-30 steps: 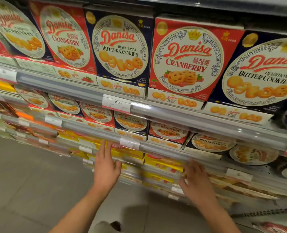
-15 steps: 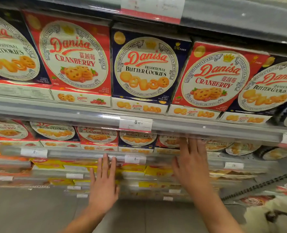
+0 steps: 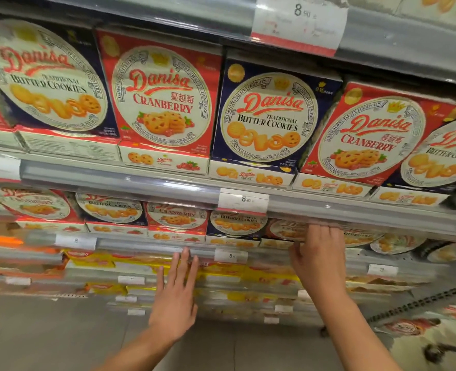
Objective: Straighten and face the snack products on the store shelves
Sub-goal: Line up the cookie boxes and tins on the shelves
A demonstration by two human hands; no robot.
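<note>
The view has tilted upward since the earlier frames: the upper row of Danisa boxes now fills most of the picture and sits closer, and a price label on the shelf above has come into sight. On that upper row a blue butter cookies box stands at far left, then a red cranberry box, a second blue box and a second red box, each tilted a little so the row steps down toward the right. The grey shelf rail beneath them carries a white price tag.

Below the rail, the lower row of boxes alternates red and blue in the same way, blurred by motion.

The right hand has risen from where it was a second ago; its fingers are straight and together, fingertips up at the underside of the grey rail, in front of a box of the lower row. Whether they press on that box cannot be told through the blur. It grasps nothing.

The left hand has also come up and moved right; it is relaxed and flat, fingers spread toward the next rail down, over the yellow packs, holding nothing. The grey floor shows at lower left
</note>
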